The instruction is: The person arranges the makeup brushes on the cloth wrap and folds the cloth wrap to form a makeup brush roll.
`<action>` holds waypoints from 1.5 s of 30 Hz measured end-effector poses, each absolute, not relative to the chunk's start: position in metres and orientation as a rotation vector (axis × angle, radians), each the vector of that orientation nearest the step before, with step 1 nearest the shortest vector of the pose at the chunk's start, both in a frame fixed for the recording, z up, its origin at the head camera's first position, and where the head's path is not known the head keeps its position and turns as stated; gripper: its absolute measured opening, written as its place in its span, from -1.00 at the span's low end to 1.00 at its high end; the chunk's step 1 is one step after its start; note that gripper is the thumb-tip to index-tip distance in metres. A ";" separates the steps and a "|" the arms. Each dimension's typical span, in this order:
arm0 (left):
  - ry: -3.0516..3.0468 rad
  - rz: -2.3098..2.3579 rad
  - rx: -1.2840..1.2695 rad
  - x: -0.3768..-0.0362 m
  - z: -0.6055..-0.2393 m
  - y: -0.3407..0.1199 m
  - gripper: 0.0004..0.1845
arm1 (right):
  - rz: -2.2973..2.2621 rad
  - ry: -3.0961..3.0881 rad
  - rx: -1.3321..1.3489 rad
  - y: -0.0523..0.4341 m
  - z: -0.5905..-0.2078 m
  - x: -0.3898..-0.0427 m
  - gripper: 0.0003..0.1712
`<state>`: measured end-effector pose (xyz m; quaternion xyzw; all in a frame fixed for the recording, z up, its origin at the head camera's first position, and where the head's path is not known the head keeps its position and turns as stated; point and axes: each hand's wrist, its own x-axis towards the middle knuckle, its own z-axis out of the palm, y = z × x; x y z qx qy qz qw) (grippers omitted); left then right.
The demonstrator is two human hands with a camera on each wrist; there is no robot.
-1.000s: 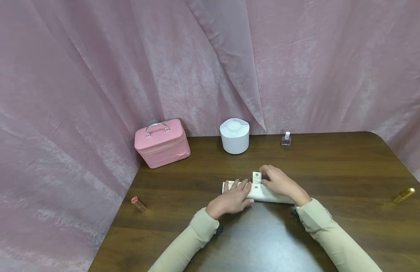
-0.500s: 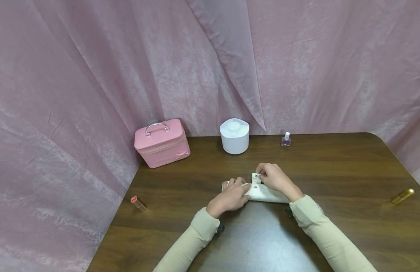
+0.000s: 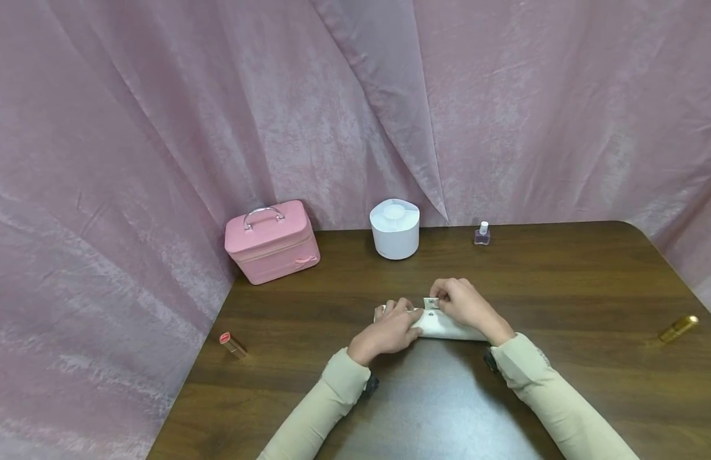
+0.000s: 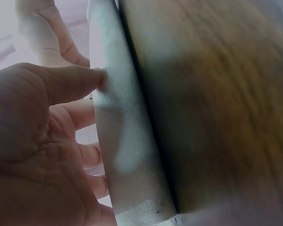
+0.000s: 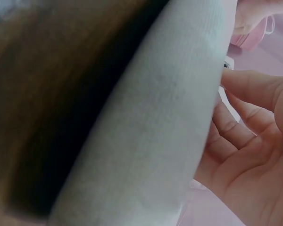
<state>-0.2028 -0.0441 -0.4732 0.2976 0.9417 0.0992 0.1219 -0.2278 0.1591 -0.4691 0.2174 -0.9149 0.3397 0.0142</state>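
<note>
A white rolled-up pouch (image 3: 447, 328) lies sideways on the wooden table, its woven face close up in both wrist views. From its far edge rises a short strap (image 3: 430, 303) with a metal snap, and the matching snap sits on the roll below. My left hand (image 3: 388, 329) holds the pouch's left part; in the left wrist view the thumb (image 4: 80, 84) presses the near side while bent fingers lie over the top. My right hand (image 3: 466, 305) pinches the strap's right edge between thumb and fingers. Its fingertips are partly hidden in the right wrist view.
Along the back stand a pink vanity case (image 3: 273, 243), a white lidded container (image 3: 395, 230) and a nail polish bottle (image 3: 482, 234). A lipstick (image 3: 233, 345) is at the left, a gold tube (image 3: 678, 329) at the right. Pink curtains (image 3: 504, 108) hang behind.
My right hand has moved left and now pinches the strap, which leans nearer to the roll and looks shorter. The left hand's fingers have bent more over the pouch.
</note>
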 end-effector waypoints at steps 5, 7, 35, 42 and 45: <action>2.743 0.308 0.873 -0.204 -0.470 -0.044 -0.50 | 1.037 -2.829 0.719 0.160 -0.470 -0.225 -0.78; 2.744 0.305 0.876 -0.204 -0.470 -0.044 -0.50 | 1.037 -2.823 0.737 0.160 -0.471 -0.224 -0.79; 2.707 0.288 0.882 -0.207 -0.473 -0.046 -0.50 | 0.845 -2.766 0.970 0.160 -0.472 -0.215 -0.71; 2.714 0.294 0.891 -0.207 -0.473 -0.046 -0.51 | 0.735 -2.739 1.059 0.159 -0.470 -0.212 -0.64; 2.717 0.301 0.891 -0.207 -0.472 -0.047 -0.52 | 0.712 -2.717 1.091 0.158 -0.470 -0.212 -0.61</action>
